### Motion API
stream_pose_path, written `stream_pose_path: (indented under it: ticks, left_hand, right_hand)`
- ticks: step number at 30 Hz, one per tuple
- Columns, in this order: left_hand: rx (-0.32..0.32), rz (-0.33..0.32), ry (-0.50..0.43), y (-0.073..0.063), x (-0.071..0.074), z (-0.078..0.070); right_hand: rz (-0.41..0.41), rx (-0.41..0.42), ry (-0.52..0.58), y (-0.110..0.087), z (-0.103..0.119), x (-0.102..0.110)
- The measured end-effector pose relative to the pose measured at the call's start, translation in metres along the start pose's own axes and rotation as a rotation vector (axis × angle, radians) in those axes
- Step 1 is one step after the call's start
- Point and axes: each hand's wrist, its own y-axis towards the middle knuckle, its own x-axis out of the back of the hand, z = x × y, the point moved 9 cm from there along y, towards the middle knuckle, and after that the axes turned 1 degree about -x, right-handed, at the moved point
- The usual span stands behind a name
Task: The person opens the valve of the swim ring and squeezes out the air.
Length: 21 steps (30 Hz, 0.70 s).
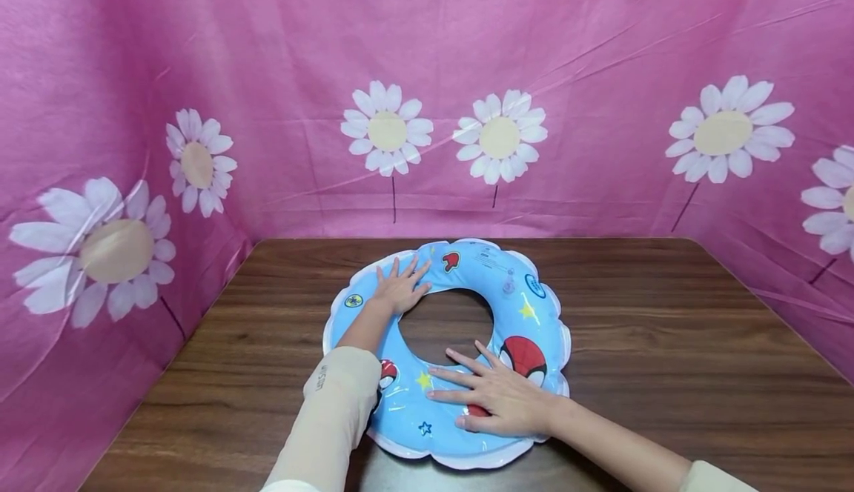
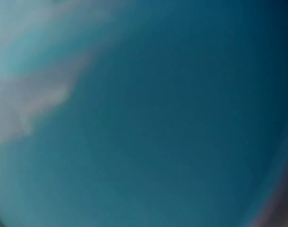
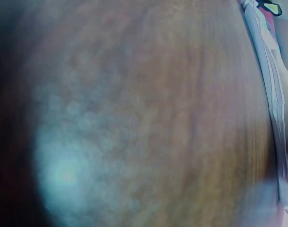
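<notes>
A light blue inflatable swim ring point(image 1: 460, 444) with a scalloped white edge and printed red heads and yellow stars lies on the wooden table. My left hand point(image 1: 398, 288) rests on its upper left part, fingers spread and straight. Across the lower right part, my right hand point(image 1: 503, 399) lies flat with spread fingers, the fingertips pointing left. A clear valve point(image 1: 509, 284) shows on the ring's upper right. In the left wrist view, blurred blue vinyl point(image 2: 158, 123) fills nearly everything. The right wrist view shows the ring's pale edge point(image 3: 271, 90) along its right side.
The brown wooden table point(image 1: 667, 329) extends on both sides of the ring. A pink curtain point(image 1: 440, 32) printed with white daisies hangs behind the table and along its sides. Light reflects off the tabletop near the front edge.
</notes>
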Motion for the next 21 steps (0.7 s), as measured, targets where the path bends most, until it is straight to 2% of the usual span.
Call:
stream_pose_path:
  ticks: [21]
  left_hand:
    - [0.017,0.02,0.004,-0.0003,-0.0001,-0.0009]
  right_hand:
    - [0.014,-0.007,0.01,0.0,-0.0017,-0.001]
